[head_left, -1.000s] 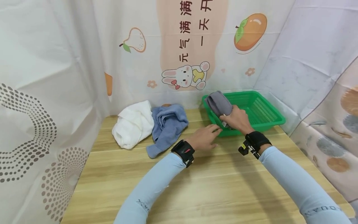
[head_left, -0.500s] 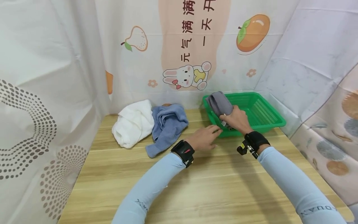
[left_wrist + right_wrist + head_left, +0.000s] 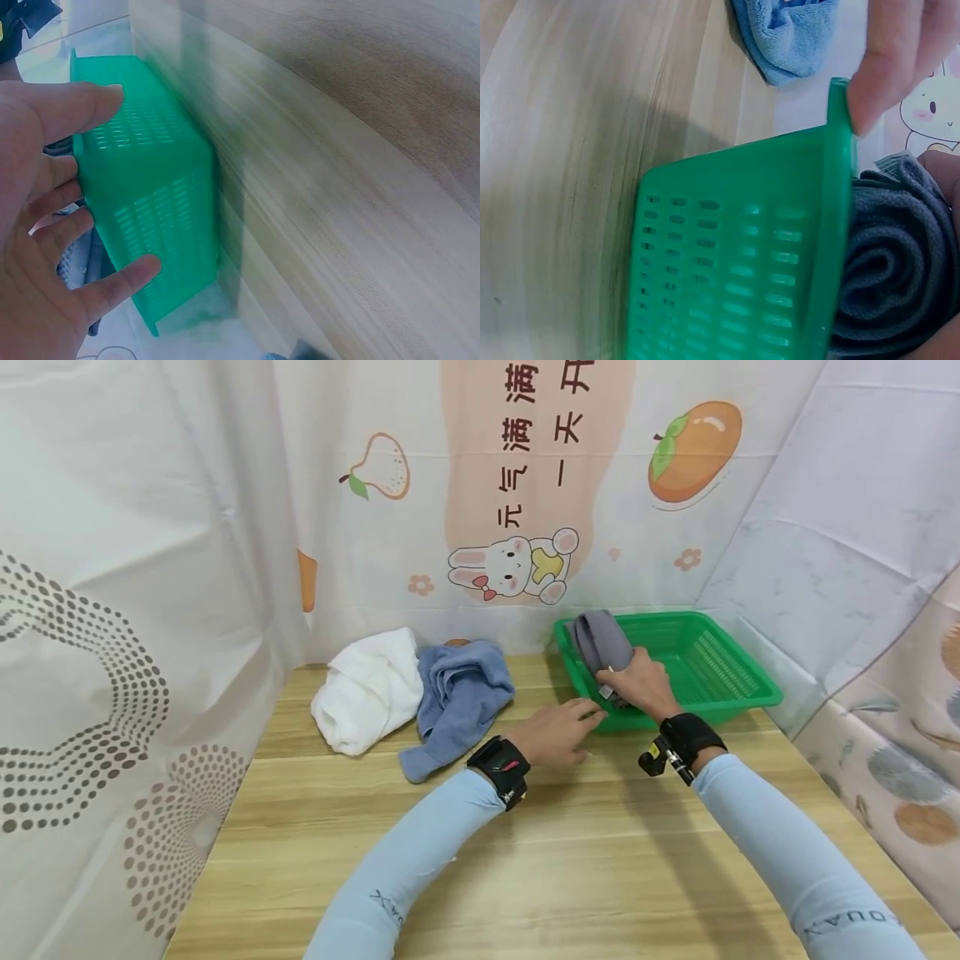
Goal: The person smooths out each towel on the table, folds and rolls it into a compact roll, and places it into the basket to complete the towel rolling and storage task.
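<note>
Right wrist only: gray towel end-on, spiralled

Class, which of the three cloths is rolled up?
The grey cloth, held by the right hand at the green basket: its coiled end shows in the right wrist view. The white cloth and blue cloth lie crumpled on the table.

The basket has room right of the obstructing grey towel.
</note>
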A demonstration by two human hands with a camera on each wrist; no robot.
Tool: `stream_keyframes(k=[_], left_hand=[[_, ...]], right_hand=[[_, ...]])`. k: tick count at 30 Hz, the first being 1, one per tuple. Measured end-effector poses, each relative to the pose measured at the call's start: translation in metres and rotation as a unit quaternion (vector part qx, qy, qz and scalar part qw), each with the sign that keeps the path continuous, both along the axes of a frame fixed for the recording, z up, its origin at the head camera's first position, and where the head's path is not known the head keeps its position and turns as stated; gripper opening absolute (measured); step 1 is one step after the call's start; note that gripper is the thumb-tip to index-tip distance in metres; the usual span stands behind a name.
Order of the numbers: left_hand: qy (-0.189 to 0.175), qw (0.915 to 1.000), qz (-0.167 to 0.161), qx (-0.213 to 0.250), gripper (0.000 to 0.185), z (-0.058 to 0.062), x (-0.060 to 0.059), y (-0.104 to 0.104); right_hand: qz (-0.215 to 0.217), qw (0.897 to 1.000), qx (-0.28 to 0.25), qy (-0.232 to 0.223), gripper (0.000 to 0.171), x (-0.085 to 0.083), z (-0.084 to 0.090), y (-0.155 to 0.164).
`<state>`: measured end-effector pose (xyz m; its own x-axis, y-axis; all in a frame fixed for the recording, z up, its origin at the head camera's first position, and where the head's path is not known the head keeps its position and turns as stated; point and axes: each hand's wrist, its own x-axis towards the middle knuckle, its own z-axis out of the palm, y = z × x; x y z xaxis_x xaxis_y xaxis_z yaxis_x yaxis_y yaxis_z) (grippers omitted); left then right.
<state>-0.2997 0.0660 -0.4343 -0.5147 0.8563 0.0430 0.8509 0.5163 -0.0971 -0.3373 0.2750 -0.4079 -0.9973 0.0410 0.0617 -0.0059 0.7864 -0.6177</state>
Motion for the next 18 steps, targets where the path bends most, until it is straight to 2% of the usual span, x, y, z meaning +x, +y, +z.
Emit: stream_keyframes(k=[11, 18], left_hand=[[-0.009, 0.9999, 0.003, 0.003, 0.073, 0.000, -0.002, -0.003], [-0.001, 1.0000, 0.007, -0.005, 0.073, 0.002, 0.000, -0.004]], right_hand=[[0.004, 1.000, -0.002, -0.016, 0.099, -0.007, -0.009, -0.003], [-0.005, 1.000, 0.000, -0.028, 0.098, -0.009, -0.017, -0.003]])
